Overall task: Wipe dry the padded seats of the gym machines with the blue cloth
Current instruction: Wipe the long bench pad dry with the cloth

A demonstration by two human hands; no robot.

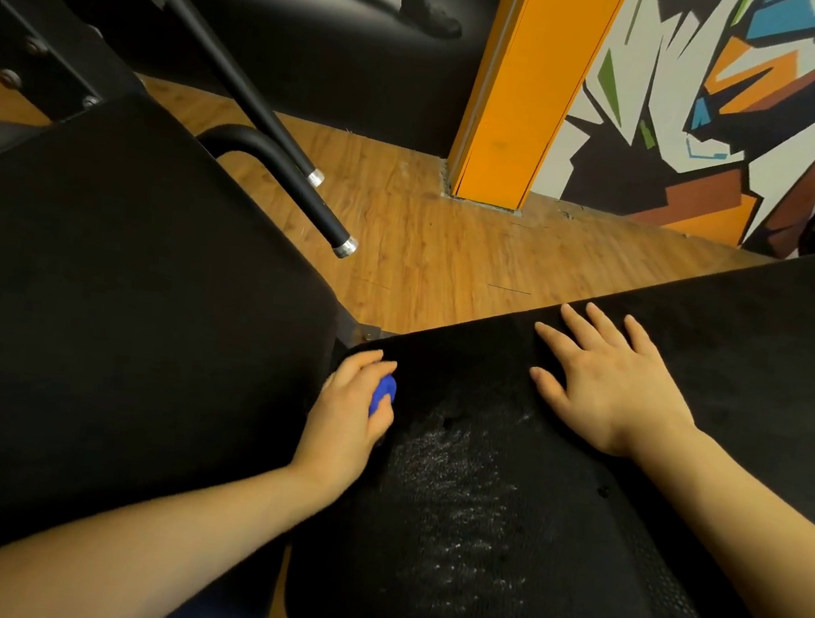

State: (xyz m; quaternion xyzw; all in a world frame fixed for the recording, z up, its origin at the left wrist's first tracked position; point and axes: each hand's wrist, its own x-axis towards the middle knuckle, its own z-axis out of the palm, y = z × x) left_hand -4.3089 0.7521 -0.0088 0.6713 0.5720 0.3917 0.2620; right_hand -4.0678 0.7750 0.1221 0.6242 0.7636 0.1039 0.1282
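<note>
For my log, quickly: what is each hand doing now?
Left hand: grips the blue cloth.
Right hand: open, flat on the padded seat.

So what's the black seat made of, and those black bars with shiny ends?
The seat looks like padded black vinyl or mesh-textured fabric; pale wet-looking streaks glint on it. The bars seem to be metal with matte black grips, perhaps rubber, and shiny silver caps.

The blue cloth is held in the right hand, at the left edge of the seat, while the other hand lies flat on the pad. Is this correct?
Not quite: the head view shows the blue cloth in the left hand, at the left edge of the seat. The right hand lies flat on the pad.
</note>
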